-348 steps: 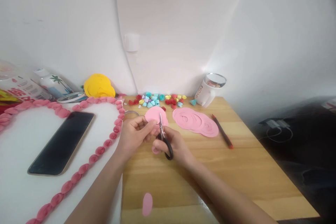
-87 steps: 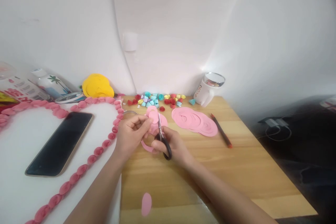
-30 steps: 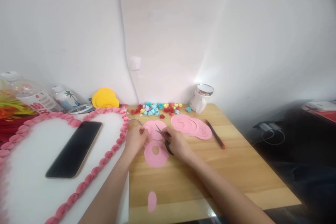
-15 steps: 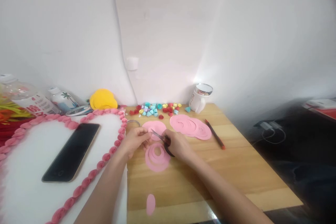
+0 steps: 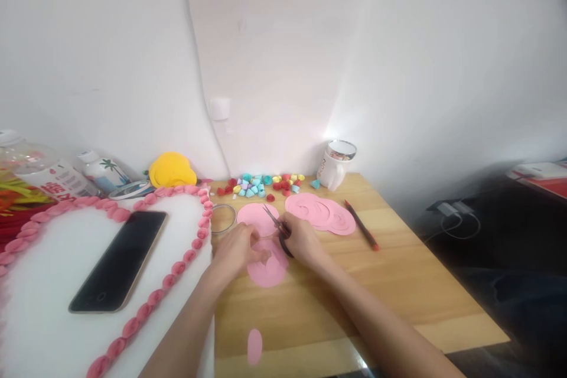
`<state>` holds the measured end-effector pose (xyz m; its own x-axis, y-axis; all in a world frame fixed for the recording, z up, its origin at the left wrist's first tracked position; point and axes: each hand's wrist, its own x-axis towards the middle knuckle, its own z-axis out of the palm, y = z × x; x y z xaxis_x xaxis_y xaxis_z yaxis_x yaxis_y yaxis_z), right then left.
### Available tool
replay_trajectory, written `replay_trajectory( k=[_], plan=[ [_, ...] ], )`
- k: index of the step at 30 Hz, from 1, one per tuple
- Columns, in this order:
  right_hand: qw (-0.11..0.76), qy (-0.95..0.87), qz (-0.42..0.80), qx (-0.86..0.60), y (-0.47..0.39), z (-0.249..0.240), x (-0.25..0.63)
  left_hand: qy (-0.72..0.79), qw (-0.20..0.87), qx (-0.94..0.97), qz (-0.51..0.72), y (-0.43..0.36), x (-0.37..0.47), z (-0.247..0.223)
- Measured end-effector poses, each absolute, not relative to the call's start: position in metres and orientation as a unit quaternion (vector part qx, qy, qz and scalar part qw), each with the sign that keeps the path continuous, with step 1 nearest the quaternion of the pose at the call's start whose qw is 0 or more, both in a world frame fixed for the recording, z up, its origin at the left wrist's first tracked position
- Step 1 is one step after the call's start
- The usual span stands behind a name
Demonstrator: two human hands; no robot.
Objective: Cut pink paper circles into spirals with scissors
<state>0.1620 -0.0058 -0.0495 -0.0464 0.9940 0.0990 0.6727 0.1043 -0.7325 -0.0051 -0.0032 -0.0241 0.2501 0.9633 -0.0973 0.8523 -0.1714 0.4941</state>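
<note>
My right hand [image 5: 305,242] grips a small pair of scissors [image 5: 275,220] by the black handles, blades pointing up and left over a pink paper disc [image 5: 254,217]. Over the edge of a second, cut pink paper round [image 5: 269,274] reaches my left hand [image 5: 239,246]. Its thumb and forefinger are curved and apart, the thumb at the cut round's middle; whether it pinches any paper is hard to see. Several overlapping pink spiral-cut rounds [image 5: 316,212] lie beyond my right hand. A metal ring [image 5: 224,218] rests left of the plain disc.
Left stands a white board [image 5: 44,331] edged with pink paper rosettes, a phone [image 5: 119,263] on it. Small coloured paper rosettes [image 5: 252,186], a white mug [image 5: 337,165] and yellow paper [image 5: 172,170] sit along the wall. A pen [image 5: 362,225] lies right; a pink oval scrap [image 5: 254,346] lies nearer.
My left hand has moved from beside the scissor tips down onto the cut pink round, its thumb and forefinger parting. The scissors have swung more upright and moved slightly right.
</note>
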Motion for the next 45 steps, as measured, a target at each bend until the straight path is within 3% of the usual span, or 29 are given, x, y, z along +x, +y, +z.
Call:
replay_trajectory(
  k=[9,20,25,28,31,35,39,45],
  plan=[
    [0.313,-0.683,0.279,-0.598,-0.007,-0.049,0.161,0.583,0.269,0.761,0.096,-0.005,-0.003,-0.03],
    [0.336,-0.676,0.302,-0.582,-0.008,-0.048,0.161,0.509,0.142,0.848,0.04,-0.007,0.001,-0.027],
    [0.355,-0.664,0.344,-0.562,-0.007,-0.047,0.161,0.458,0.072,0.876,0.131,-0.007,0.003,-0.022],
    [0.408,-0.599,0.448,-0.523,-0.008,-0.042,0.159,0.493,0.136,0.821,0.254,-0.006,0.003,-0.021],
    [0.48,-0.509,0.531,-0.478,-0.011,-0.034,0.157,0.536,0.308,0.689,0.377,-0.003,0.002,-0.018],
    [0.552,-0.468,0.528,-0.444,-0.014,-0.027,0.155,0.53,0.495,0.582,0.369,-0.004,0.001,-0.009],
    [0.562,-0.478,0.518,-0.433,-0.016,-0.026,0.154,0.503,0.515,0.591,0.365,-0.006,0.0,-0.008],
    [0.596,-0.46,0.487,-0.442,-0.013,-0.033,0.152,0.553,0.433,0.575,0.419,-0.003,-0.003,-0.01]
  ],
)
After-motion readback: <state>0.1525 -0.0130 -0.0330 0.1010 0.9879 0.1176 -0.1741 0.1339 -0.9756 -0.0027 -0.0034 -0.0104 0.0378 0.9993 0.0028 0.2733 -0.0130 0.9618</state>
